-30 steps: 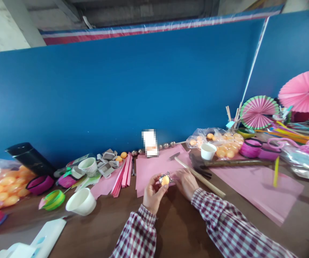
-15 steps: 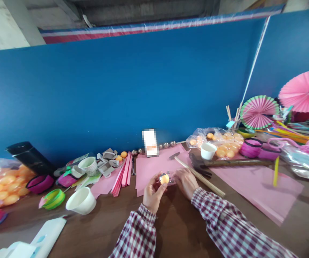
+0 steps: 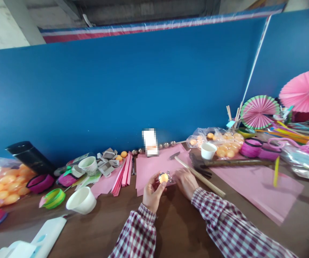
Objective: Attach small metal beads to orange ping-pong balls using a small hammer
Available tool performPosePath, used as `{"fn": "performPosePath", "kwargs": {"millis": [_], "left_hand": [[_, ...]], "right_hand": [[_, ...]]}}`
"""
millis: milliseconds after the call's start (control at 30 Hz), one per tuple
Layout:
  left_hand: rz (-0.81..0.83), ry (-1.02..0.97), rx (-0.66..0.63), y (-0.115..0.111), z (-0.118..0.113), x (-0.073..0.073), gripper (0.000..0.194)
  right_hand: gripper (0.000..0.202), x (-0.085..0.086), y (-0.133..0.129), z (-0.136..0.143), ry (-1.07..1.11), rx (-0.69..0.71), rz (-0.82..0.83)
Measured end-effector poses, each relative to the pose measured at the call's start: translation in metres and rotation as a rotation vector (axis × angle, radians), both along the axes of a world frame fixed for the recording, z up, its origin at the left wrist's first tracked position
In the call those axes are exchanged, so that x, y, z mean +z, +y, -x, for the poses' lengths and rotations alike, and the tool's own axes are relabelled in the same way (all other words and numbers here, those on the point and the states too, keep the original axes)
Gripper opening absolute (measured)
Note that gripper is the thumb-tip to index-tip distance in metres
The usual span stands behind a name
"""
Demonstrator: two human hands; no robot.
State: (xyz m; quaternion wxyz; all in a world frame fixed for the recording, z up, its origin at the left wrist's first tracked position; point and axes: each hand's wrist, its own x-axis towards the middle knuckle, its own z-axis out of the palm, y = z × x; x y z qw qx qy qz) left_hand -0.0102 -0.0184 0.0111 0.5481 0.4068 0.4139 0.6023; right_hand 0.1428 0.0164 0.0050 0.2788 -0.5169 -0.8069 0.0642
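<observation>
In my left hand (image 3: 152, 193), a small bright orange ball (image 3: 164, 178) is pinched between thumb and fingers. Small silvery bits (image 3: 169, 175) ring the ball and stick out on its right side. Just right of it, my right hand (image 3: 186, 182) has its fingers bunched together close to those bits; whatever lies between them is too small to make out. Both hands are above the front edge of a pink paper sheet (image 3: 154, 166). A hammer with a wooden handle (image 3: 201, 179) lies beyond and beside my right hand.
Left stand a white bowl (image 3: 81, 200), a patterned paper cup (image 3: 88, 165), folded pink paper strips (image 3: 122, 177) and a power strip (image 3: 46, 236). Bagged orange balls (image 3: 228, 143), a white cup (image 3: 208, 151) and more pink paper (image 3: 262, 190) lie right. A blue partition (image 3: 143, 86) closes the back.
The orange ball has turned slightly in my left hand, and more of the silvery bits show around it. My right hand has barely moved.
</observation>
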Motion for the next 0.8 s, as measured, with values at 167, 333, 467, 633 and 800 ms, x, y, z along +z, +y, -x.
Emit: {"fn": "performPosePath", "kwargs": {"millis": [167, 333, 467, 633, 800], "left_hand": [[0.003, 0.005, 0.005, -0.0001, 0.0001, 0.0012, 0.049], [0.003, 0.007, 0.003, 0.0001, 0.0003, 0.0002, 0.048], [0.000, 0.003, 0.001, 0.0000, 0.0004, -0.0007, 0.048], [0.002, 0.017, 0.002, 0.0003, 0.0008, -0.0010, 0.047], [-0.003, 0.036, -0.002, 0.0000, 0.0016, -0.0010, 0.047]], "right_hand": [[0.018, 0.0031, -0.0015, 0.0000, 0.007, 0.034, 0.012], [0.018, 0.0039, -0.0014, -0.0001, -0.017, 0.045, 0.025], [0.016, 0.0008, -0.0003, -0.0005, 0.019, 0.002, 0.020], [0.017, -0.0013, -0.0006, -0.0010, 0.062, -0.015, 0.019], [0.017, -0.0019, -0.0003, -0.0025, 0.083, -0.037, -0.039]]}}
